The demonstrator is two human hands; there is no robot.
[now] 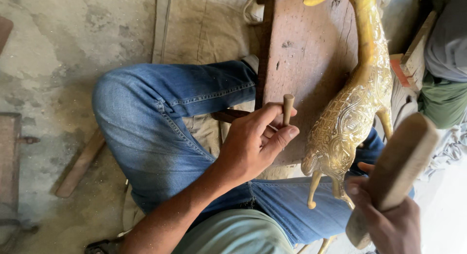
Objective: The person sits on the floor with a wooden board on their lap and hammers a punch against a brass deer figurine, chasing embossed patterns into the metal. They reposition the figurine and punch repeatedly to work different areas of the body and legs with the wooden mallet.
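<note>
My left hand (255,140) is closed around a small wooden punch (288,108), held upright over a brown wooden board (306,54). Beside it on the board lies a shiny engraved brass animal figure (352,115) with a long neck and thin legs. My right hand (386,220) grips a wooden mallet (394,169), raised at the lower right close to the figure's legs. I sit cross-legged in blue jeans (160,122), with the board resting over my lap.
Bare concrete floor (63,50) lies to the left, with a wooden stick (80,164) on it and a rusty metal piece (9,157) at the left edge. A cloth mat (204,25) is under the board. Another person's clothing (445,64) shows at the right edge.
</note>
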